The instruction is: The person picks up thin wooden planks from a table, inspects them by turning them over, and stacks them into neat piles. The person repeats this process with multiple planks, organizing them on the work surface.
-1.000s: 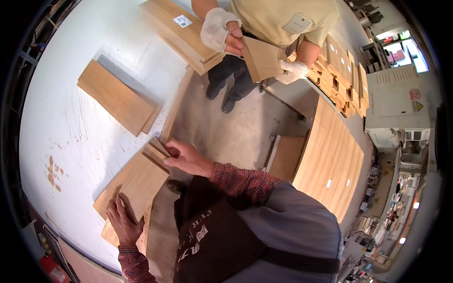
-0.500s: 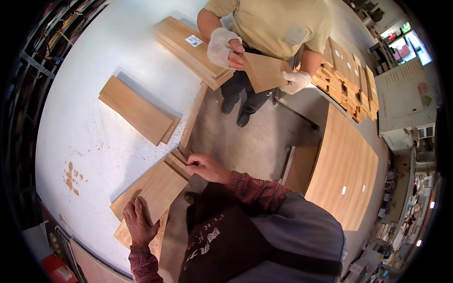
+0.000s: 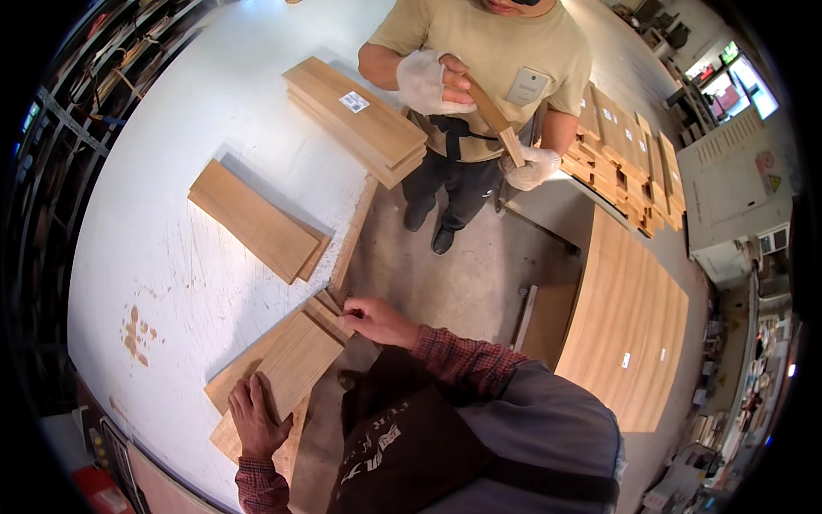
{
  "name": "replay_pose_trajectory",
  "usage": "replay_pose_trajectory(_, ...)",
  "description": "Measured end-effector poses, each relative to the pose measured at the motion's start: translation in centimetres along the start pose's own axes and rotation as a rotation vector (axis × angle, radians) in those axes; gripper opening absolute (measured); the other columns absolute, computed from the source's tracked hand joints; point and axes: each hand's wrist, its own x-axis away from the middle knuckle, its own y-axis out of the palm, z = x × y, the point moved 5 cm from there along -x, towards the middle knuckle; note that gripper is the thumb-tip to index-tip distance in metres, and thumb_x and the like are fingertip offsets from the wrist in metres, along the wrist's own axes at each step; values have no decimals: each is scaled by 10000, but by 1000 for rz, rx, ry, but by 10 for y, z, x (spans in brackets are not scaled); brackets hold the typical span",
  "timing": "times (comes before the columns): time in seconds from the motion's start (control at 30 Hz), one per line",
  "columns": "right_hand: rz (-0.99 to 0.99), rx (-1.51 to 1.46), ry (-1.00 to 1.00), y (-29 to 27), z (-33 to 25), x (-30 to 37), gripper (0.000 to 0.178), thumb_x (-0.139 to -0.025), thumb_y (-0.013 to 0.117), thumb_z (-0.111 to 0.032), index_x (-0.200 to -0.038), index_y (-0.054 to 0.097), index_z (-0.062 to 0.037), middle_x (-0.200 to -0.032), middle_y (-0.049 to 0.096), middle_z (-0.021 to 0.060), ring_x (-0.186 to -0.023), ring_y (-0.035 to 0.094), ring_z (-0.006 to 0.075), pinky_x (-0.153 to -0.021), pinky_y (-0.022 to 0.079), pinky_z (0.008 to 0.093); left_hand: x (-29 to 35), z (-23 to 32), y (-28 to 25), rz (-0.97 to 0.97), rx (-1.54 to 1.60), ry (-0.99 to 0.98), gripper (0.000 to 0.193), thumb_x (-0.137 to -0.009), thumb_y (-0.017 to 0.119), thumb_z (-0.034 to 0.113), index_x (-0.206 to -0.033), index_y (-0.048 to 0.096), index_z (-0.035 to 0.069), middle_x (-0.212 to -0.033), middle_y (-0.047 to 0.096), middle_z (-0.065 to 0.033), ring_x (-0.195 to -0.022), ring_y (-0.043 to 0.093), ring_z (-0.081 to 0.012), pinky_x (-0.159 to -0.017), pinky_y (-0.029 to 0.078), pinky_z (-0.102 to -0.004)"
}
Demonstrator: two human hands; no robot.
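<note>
A light wooden board (image 3: 298, 367) lies on top of other boards at the near edge of the white table. My left hand (image 3: 259, 420) rests on its near end, fingers laid flat over the surface and thumb by the edge. At the far end, my right hand (image 3: 381, 321) is closed in a pinch beside the board ends. What its fingertips hold, if anything, is too small to make out. Under the top board, a wider board (image 3: 229, 377) sticks out to the left.
Two overlapping boards (image 3: 253, 221) lie mid-table; beyond them stands a labelled board stack (image 3: 342, 120). Across from me, a co-worker in gloves holds a board (image 3: 490, 110). Large wooden panels (image 3: 629, 317) stand at the right, with more stacked boards (image 3: 629, 146) behind.
The co-worker has tilted their board from face-on to nearly edge-on and raised it slightly. My hands keep their places on the boards; the whole view has shifted a little.
</note>
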Motion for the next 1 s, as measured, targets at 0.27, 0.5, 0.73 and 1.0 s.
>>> replay_pose_trajectory(0.27, -38, -174, 312, 2, 14, 1, 276, -1038, 562, -358, -1028, 599, -85, -892, 622, -5, -766, 654, 92, -623, 520, 254, 3, -9, 4, 46, 18, 10, 1040, -595, 883, 330, -1466, 424, -6, -1313, 484, -258, -1178, 478, -470, -1027, 404, -558)
replay_pose_trajectory(0.5, -101, -202, 350, -3, 15, 18, 244, -1015, 618, -297, -1004, 626, -53, -860, 684, 25, -752, 672, 85, -629, 502, 226, 26, -48, -9, 3, -23, -197, 1086, -575, 896, 227, -1506, 376, 24, -1382, 454, -255, -1244, 457, -447, -1067, 380, -545)
replay_pose_trajectory(0.73, -304, -135, 296, -8, 11, 10, 258, -1037, 582, -265, -958, 649, -29, -861, 682, 18, -793, 655, 94, -688, 495, 236, 35, -51, -12, -7, -35, -249, 1072, -587, 882, 208, -1512, 372, 26, -1378, 452, -245, -1237, 453, -430, -1091, 365, -536)
replay_pose_trajectory(1.0, -371, -88, 306, -13, 16, 5, 258, -1049, 551, -247, -1010, 663, -18, -882, 698, 25, -820, 667, 101, -705, 503, 248, 33, -50, -12, 9, -44, -230, 1069, -585, 876, 209, -1511, 374, 28, -1378, 449, -245, -1230, 458, -430, -1086, 372, -536)
